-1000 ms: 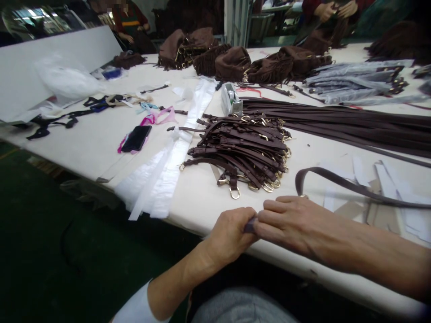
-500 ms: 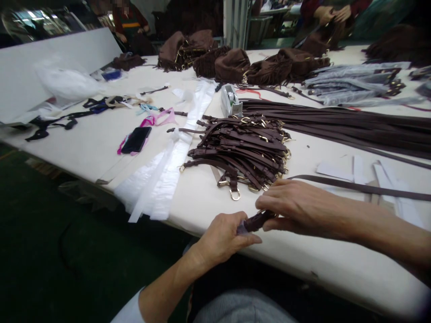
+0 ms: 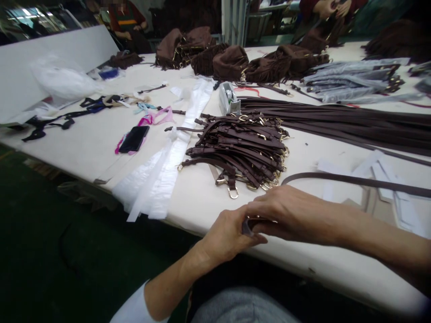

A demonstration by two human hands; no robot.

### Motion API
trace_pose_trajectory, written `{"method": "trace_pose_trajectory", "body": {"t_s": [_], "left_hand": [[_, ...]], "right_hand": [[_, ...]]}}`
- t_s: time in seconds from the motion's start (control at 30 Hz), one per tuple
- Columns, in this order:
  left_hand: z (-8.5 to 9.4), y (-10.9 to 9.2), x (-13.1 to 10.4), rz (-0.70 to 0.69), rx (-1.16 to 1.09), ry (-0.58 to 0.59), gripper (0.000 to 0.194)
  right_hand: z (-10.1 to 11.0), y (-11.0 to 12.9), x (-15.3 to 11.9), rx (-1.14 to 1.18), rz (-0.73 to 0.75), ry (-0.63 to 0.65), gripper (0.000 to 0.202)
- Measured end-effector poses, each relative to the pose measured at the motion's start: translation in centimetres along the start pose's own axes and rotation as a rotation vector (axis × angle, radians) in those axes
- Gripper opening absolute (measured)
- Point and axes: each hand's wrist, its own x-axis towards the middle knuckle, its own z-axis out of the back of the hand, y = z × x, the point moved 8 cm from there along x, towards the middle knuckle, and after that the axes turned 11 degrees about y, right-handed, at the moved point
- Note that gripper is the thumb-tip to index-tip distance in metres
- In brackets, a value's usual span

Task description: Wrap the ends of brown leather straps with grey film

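A long dark brown strap [image 3: 353, 180] comes in from the right, arcs over the table and drops behind my right hand [image 3: 286, 211]. The fingers of that hand are closed on the strap's end at the table's front edge. Pressed against them is my left hand [image 3: 225, 235], closed round the same end, with a bit of greyish film showing between thumb and fingers. Most of the strap end is hidden by my fingers. Just beyond my hands lies a pile of short brown straps [image 3: 240, 150] with gold buckles and rings.
Long brown straps [image 3: 336, 123] stretch to the right behind the pile, next to a tape dispenser [image 3: 229, 98]. White plastic sleeves [image 3: 168, 179], a phone [image 3: 134, 139] and paper pieces [image 3: 387, 184] lie around. Brown bags [image 3: 232, 63] line the back; two people are beyond.
My right hand has moved left against my left hand, covering the brown strap end that showed between them. The long strap now arcs higher beside the pile.
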Motion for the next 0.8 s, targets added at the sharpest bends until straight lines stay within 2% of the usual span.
{"method": "trace_pose_trajectory", "body": {"t_s": [0.07,0.17,0.23,0.33,0.4,0.53,0.63,0.7,0.8], "left_hand": [[0.4,-0.5,-0.3,0.015,0.063,-0.028,0.03],[0.9,-0.5,-0.5,0.05,0.107,-0.048,0.032],[1.0,-0.3,-0.4,0.057,0.104,-0.039,0.033],[0.5,0.1,-0.2,0.046,-0.008,0.022,0.026],[0.4,0.7,-0.2,0.074,-0.1,0.036,0.029],[0.9,1.6,-0.6,0.143,-0.167,0.018,0.043],[1.1,0.8,-0.8,0.077,-0.215,0.045,0.035],[1.6,0.7,-1.0,0.083,-0.237,0.034,0.033],[2.7,0.8,-1.5,0.143,-0.209,-0.023,0.035]], "right_hand": [[0.3,-0.6,-0.2,0.084,-0.011,0.038,0.008],[1.4,-1.5,-0.7,0.056,-0.063,-0.013,0.016],[1.6,-1.5,-0.5,0.04,-0.058,-0.016,0.015],[0.9,-1.1,0.3,0.027,-0.032,0.067,0.009],[1.0,-1.4,0.5,0.014,-0.039,0.069,0.008],[2.6,-2.0,0.4,0.041,-0.024,-0.03,0.014],[2.9,-1.5,0.7,0.04,0.021,0.043,0.008],[3.3,-1.7,0.5,0.065,0.009,0.069,0.009],[4.6,-3.0,-0.2,0.124,-0.065,-0.005,0.015]]}}
